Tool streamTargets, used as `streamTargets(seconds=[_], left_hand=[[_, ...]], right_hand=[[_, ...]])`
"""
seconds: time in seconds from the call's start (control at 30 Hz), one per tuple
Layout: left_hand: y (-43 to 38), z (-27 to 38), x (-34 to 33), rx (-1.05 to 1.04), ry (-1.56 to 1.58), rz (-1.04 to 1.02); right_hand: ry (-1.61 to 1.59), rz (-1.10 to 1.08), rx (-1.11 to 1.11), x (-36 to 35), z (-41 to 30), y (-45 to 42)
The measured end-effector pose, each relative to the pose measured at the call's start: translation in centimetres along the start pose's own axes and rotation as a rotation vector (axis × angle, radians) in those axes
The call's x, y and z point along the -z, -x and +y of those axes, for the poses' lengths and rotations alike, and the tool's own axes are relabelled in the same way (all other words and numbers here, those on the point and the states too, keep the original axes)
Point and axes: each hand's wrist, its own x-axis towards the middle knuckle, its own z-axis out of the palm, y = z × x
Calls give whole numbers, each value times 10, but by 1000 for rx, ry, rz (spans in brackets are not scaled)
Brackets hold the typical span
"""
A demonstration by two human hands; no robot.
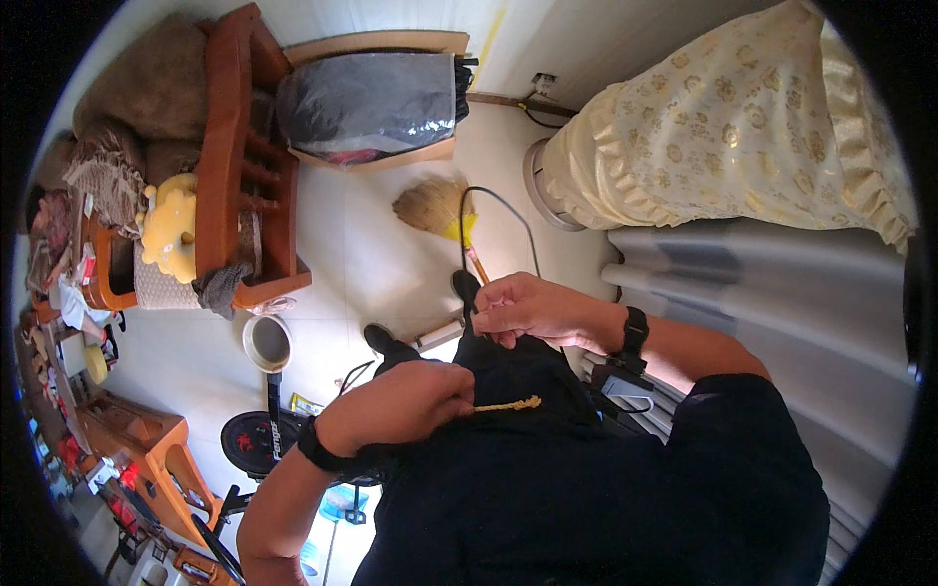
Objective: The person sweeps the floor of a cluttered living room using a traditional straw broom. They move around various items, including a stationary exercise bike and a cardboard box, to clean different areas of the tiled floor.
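My right hand (513,311) is raised in front of my dark trousers, its thumb and fingers pinched together. A black cable (506,199) arcs up from those fingers in a loose loop and passes back behind the hand. Beyond it is a grass broom (432,206) with a yellow binding. Its handle runs out of sight behind my right hand; whether the fingers touch it I cannot tell. Lower and to the left, my left hand (436,392) is closed on a braided yellow cord (506,406). The cord's knotted end sticks out to the right.
A wooden armchair (227,168) with a yellow plush (170,228) stands at left. An open cardboard box (377,44) holds a plastic-wrapped bag (370,102). Fabric covers a tall object (703,124) beside grey curtains (769,308). Exercise equipment (253,439) stands near my left arm.
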Motion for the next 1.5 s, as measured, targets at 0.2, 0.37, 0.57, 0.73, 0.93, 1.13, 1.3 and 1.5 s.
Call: streamTargets(seconds=[0.2,0.37,0.57,0.73,0.93,1.13,1.3,1.5], left_hand=[[7,-13,12,-10,71,-72],[32,-30,28,22,48,-76],[54,-33,38,70,26,210],[65,-36,33,114,41,662],[108,-43,18,229,215,755],[120,-58,-8,272,320,635],[98,-80,-35,228,281,505],[100,-92,-24,257,492,407]], right_hand=[[245,-18,-70,3,-10,-13],[850,6,36,-3,-29,-9],[799,-406,145,-52,-46,-1],[458,-253,-86,-39,-36,-12],[298,-19,-272,-20,-33,-9],[332,-88,-280,-32,-35,-18],[404,-214,-267,-52,-41,-34],[418,-257,-278,-56,-35,-46]])
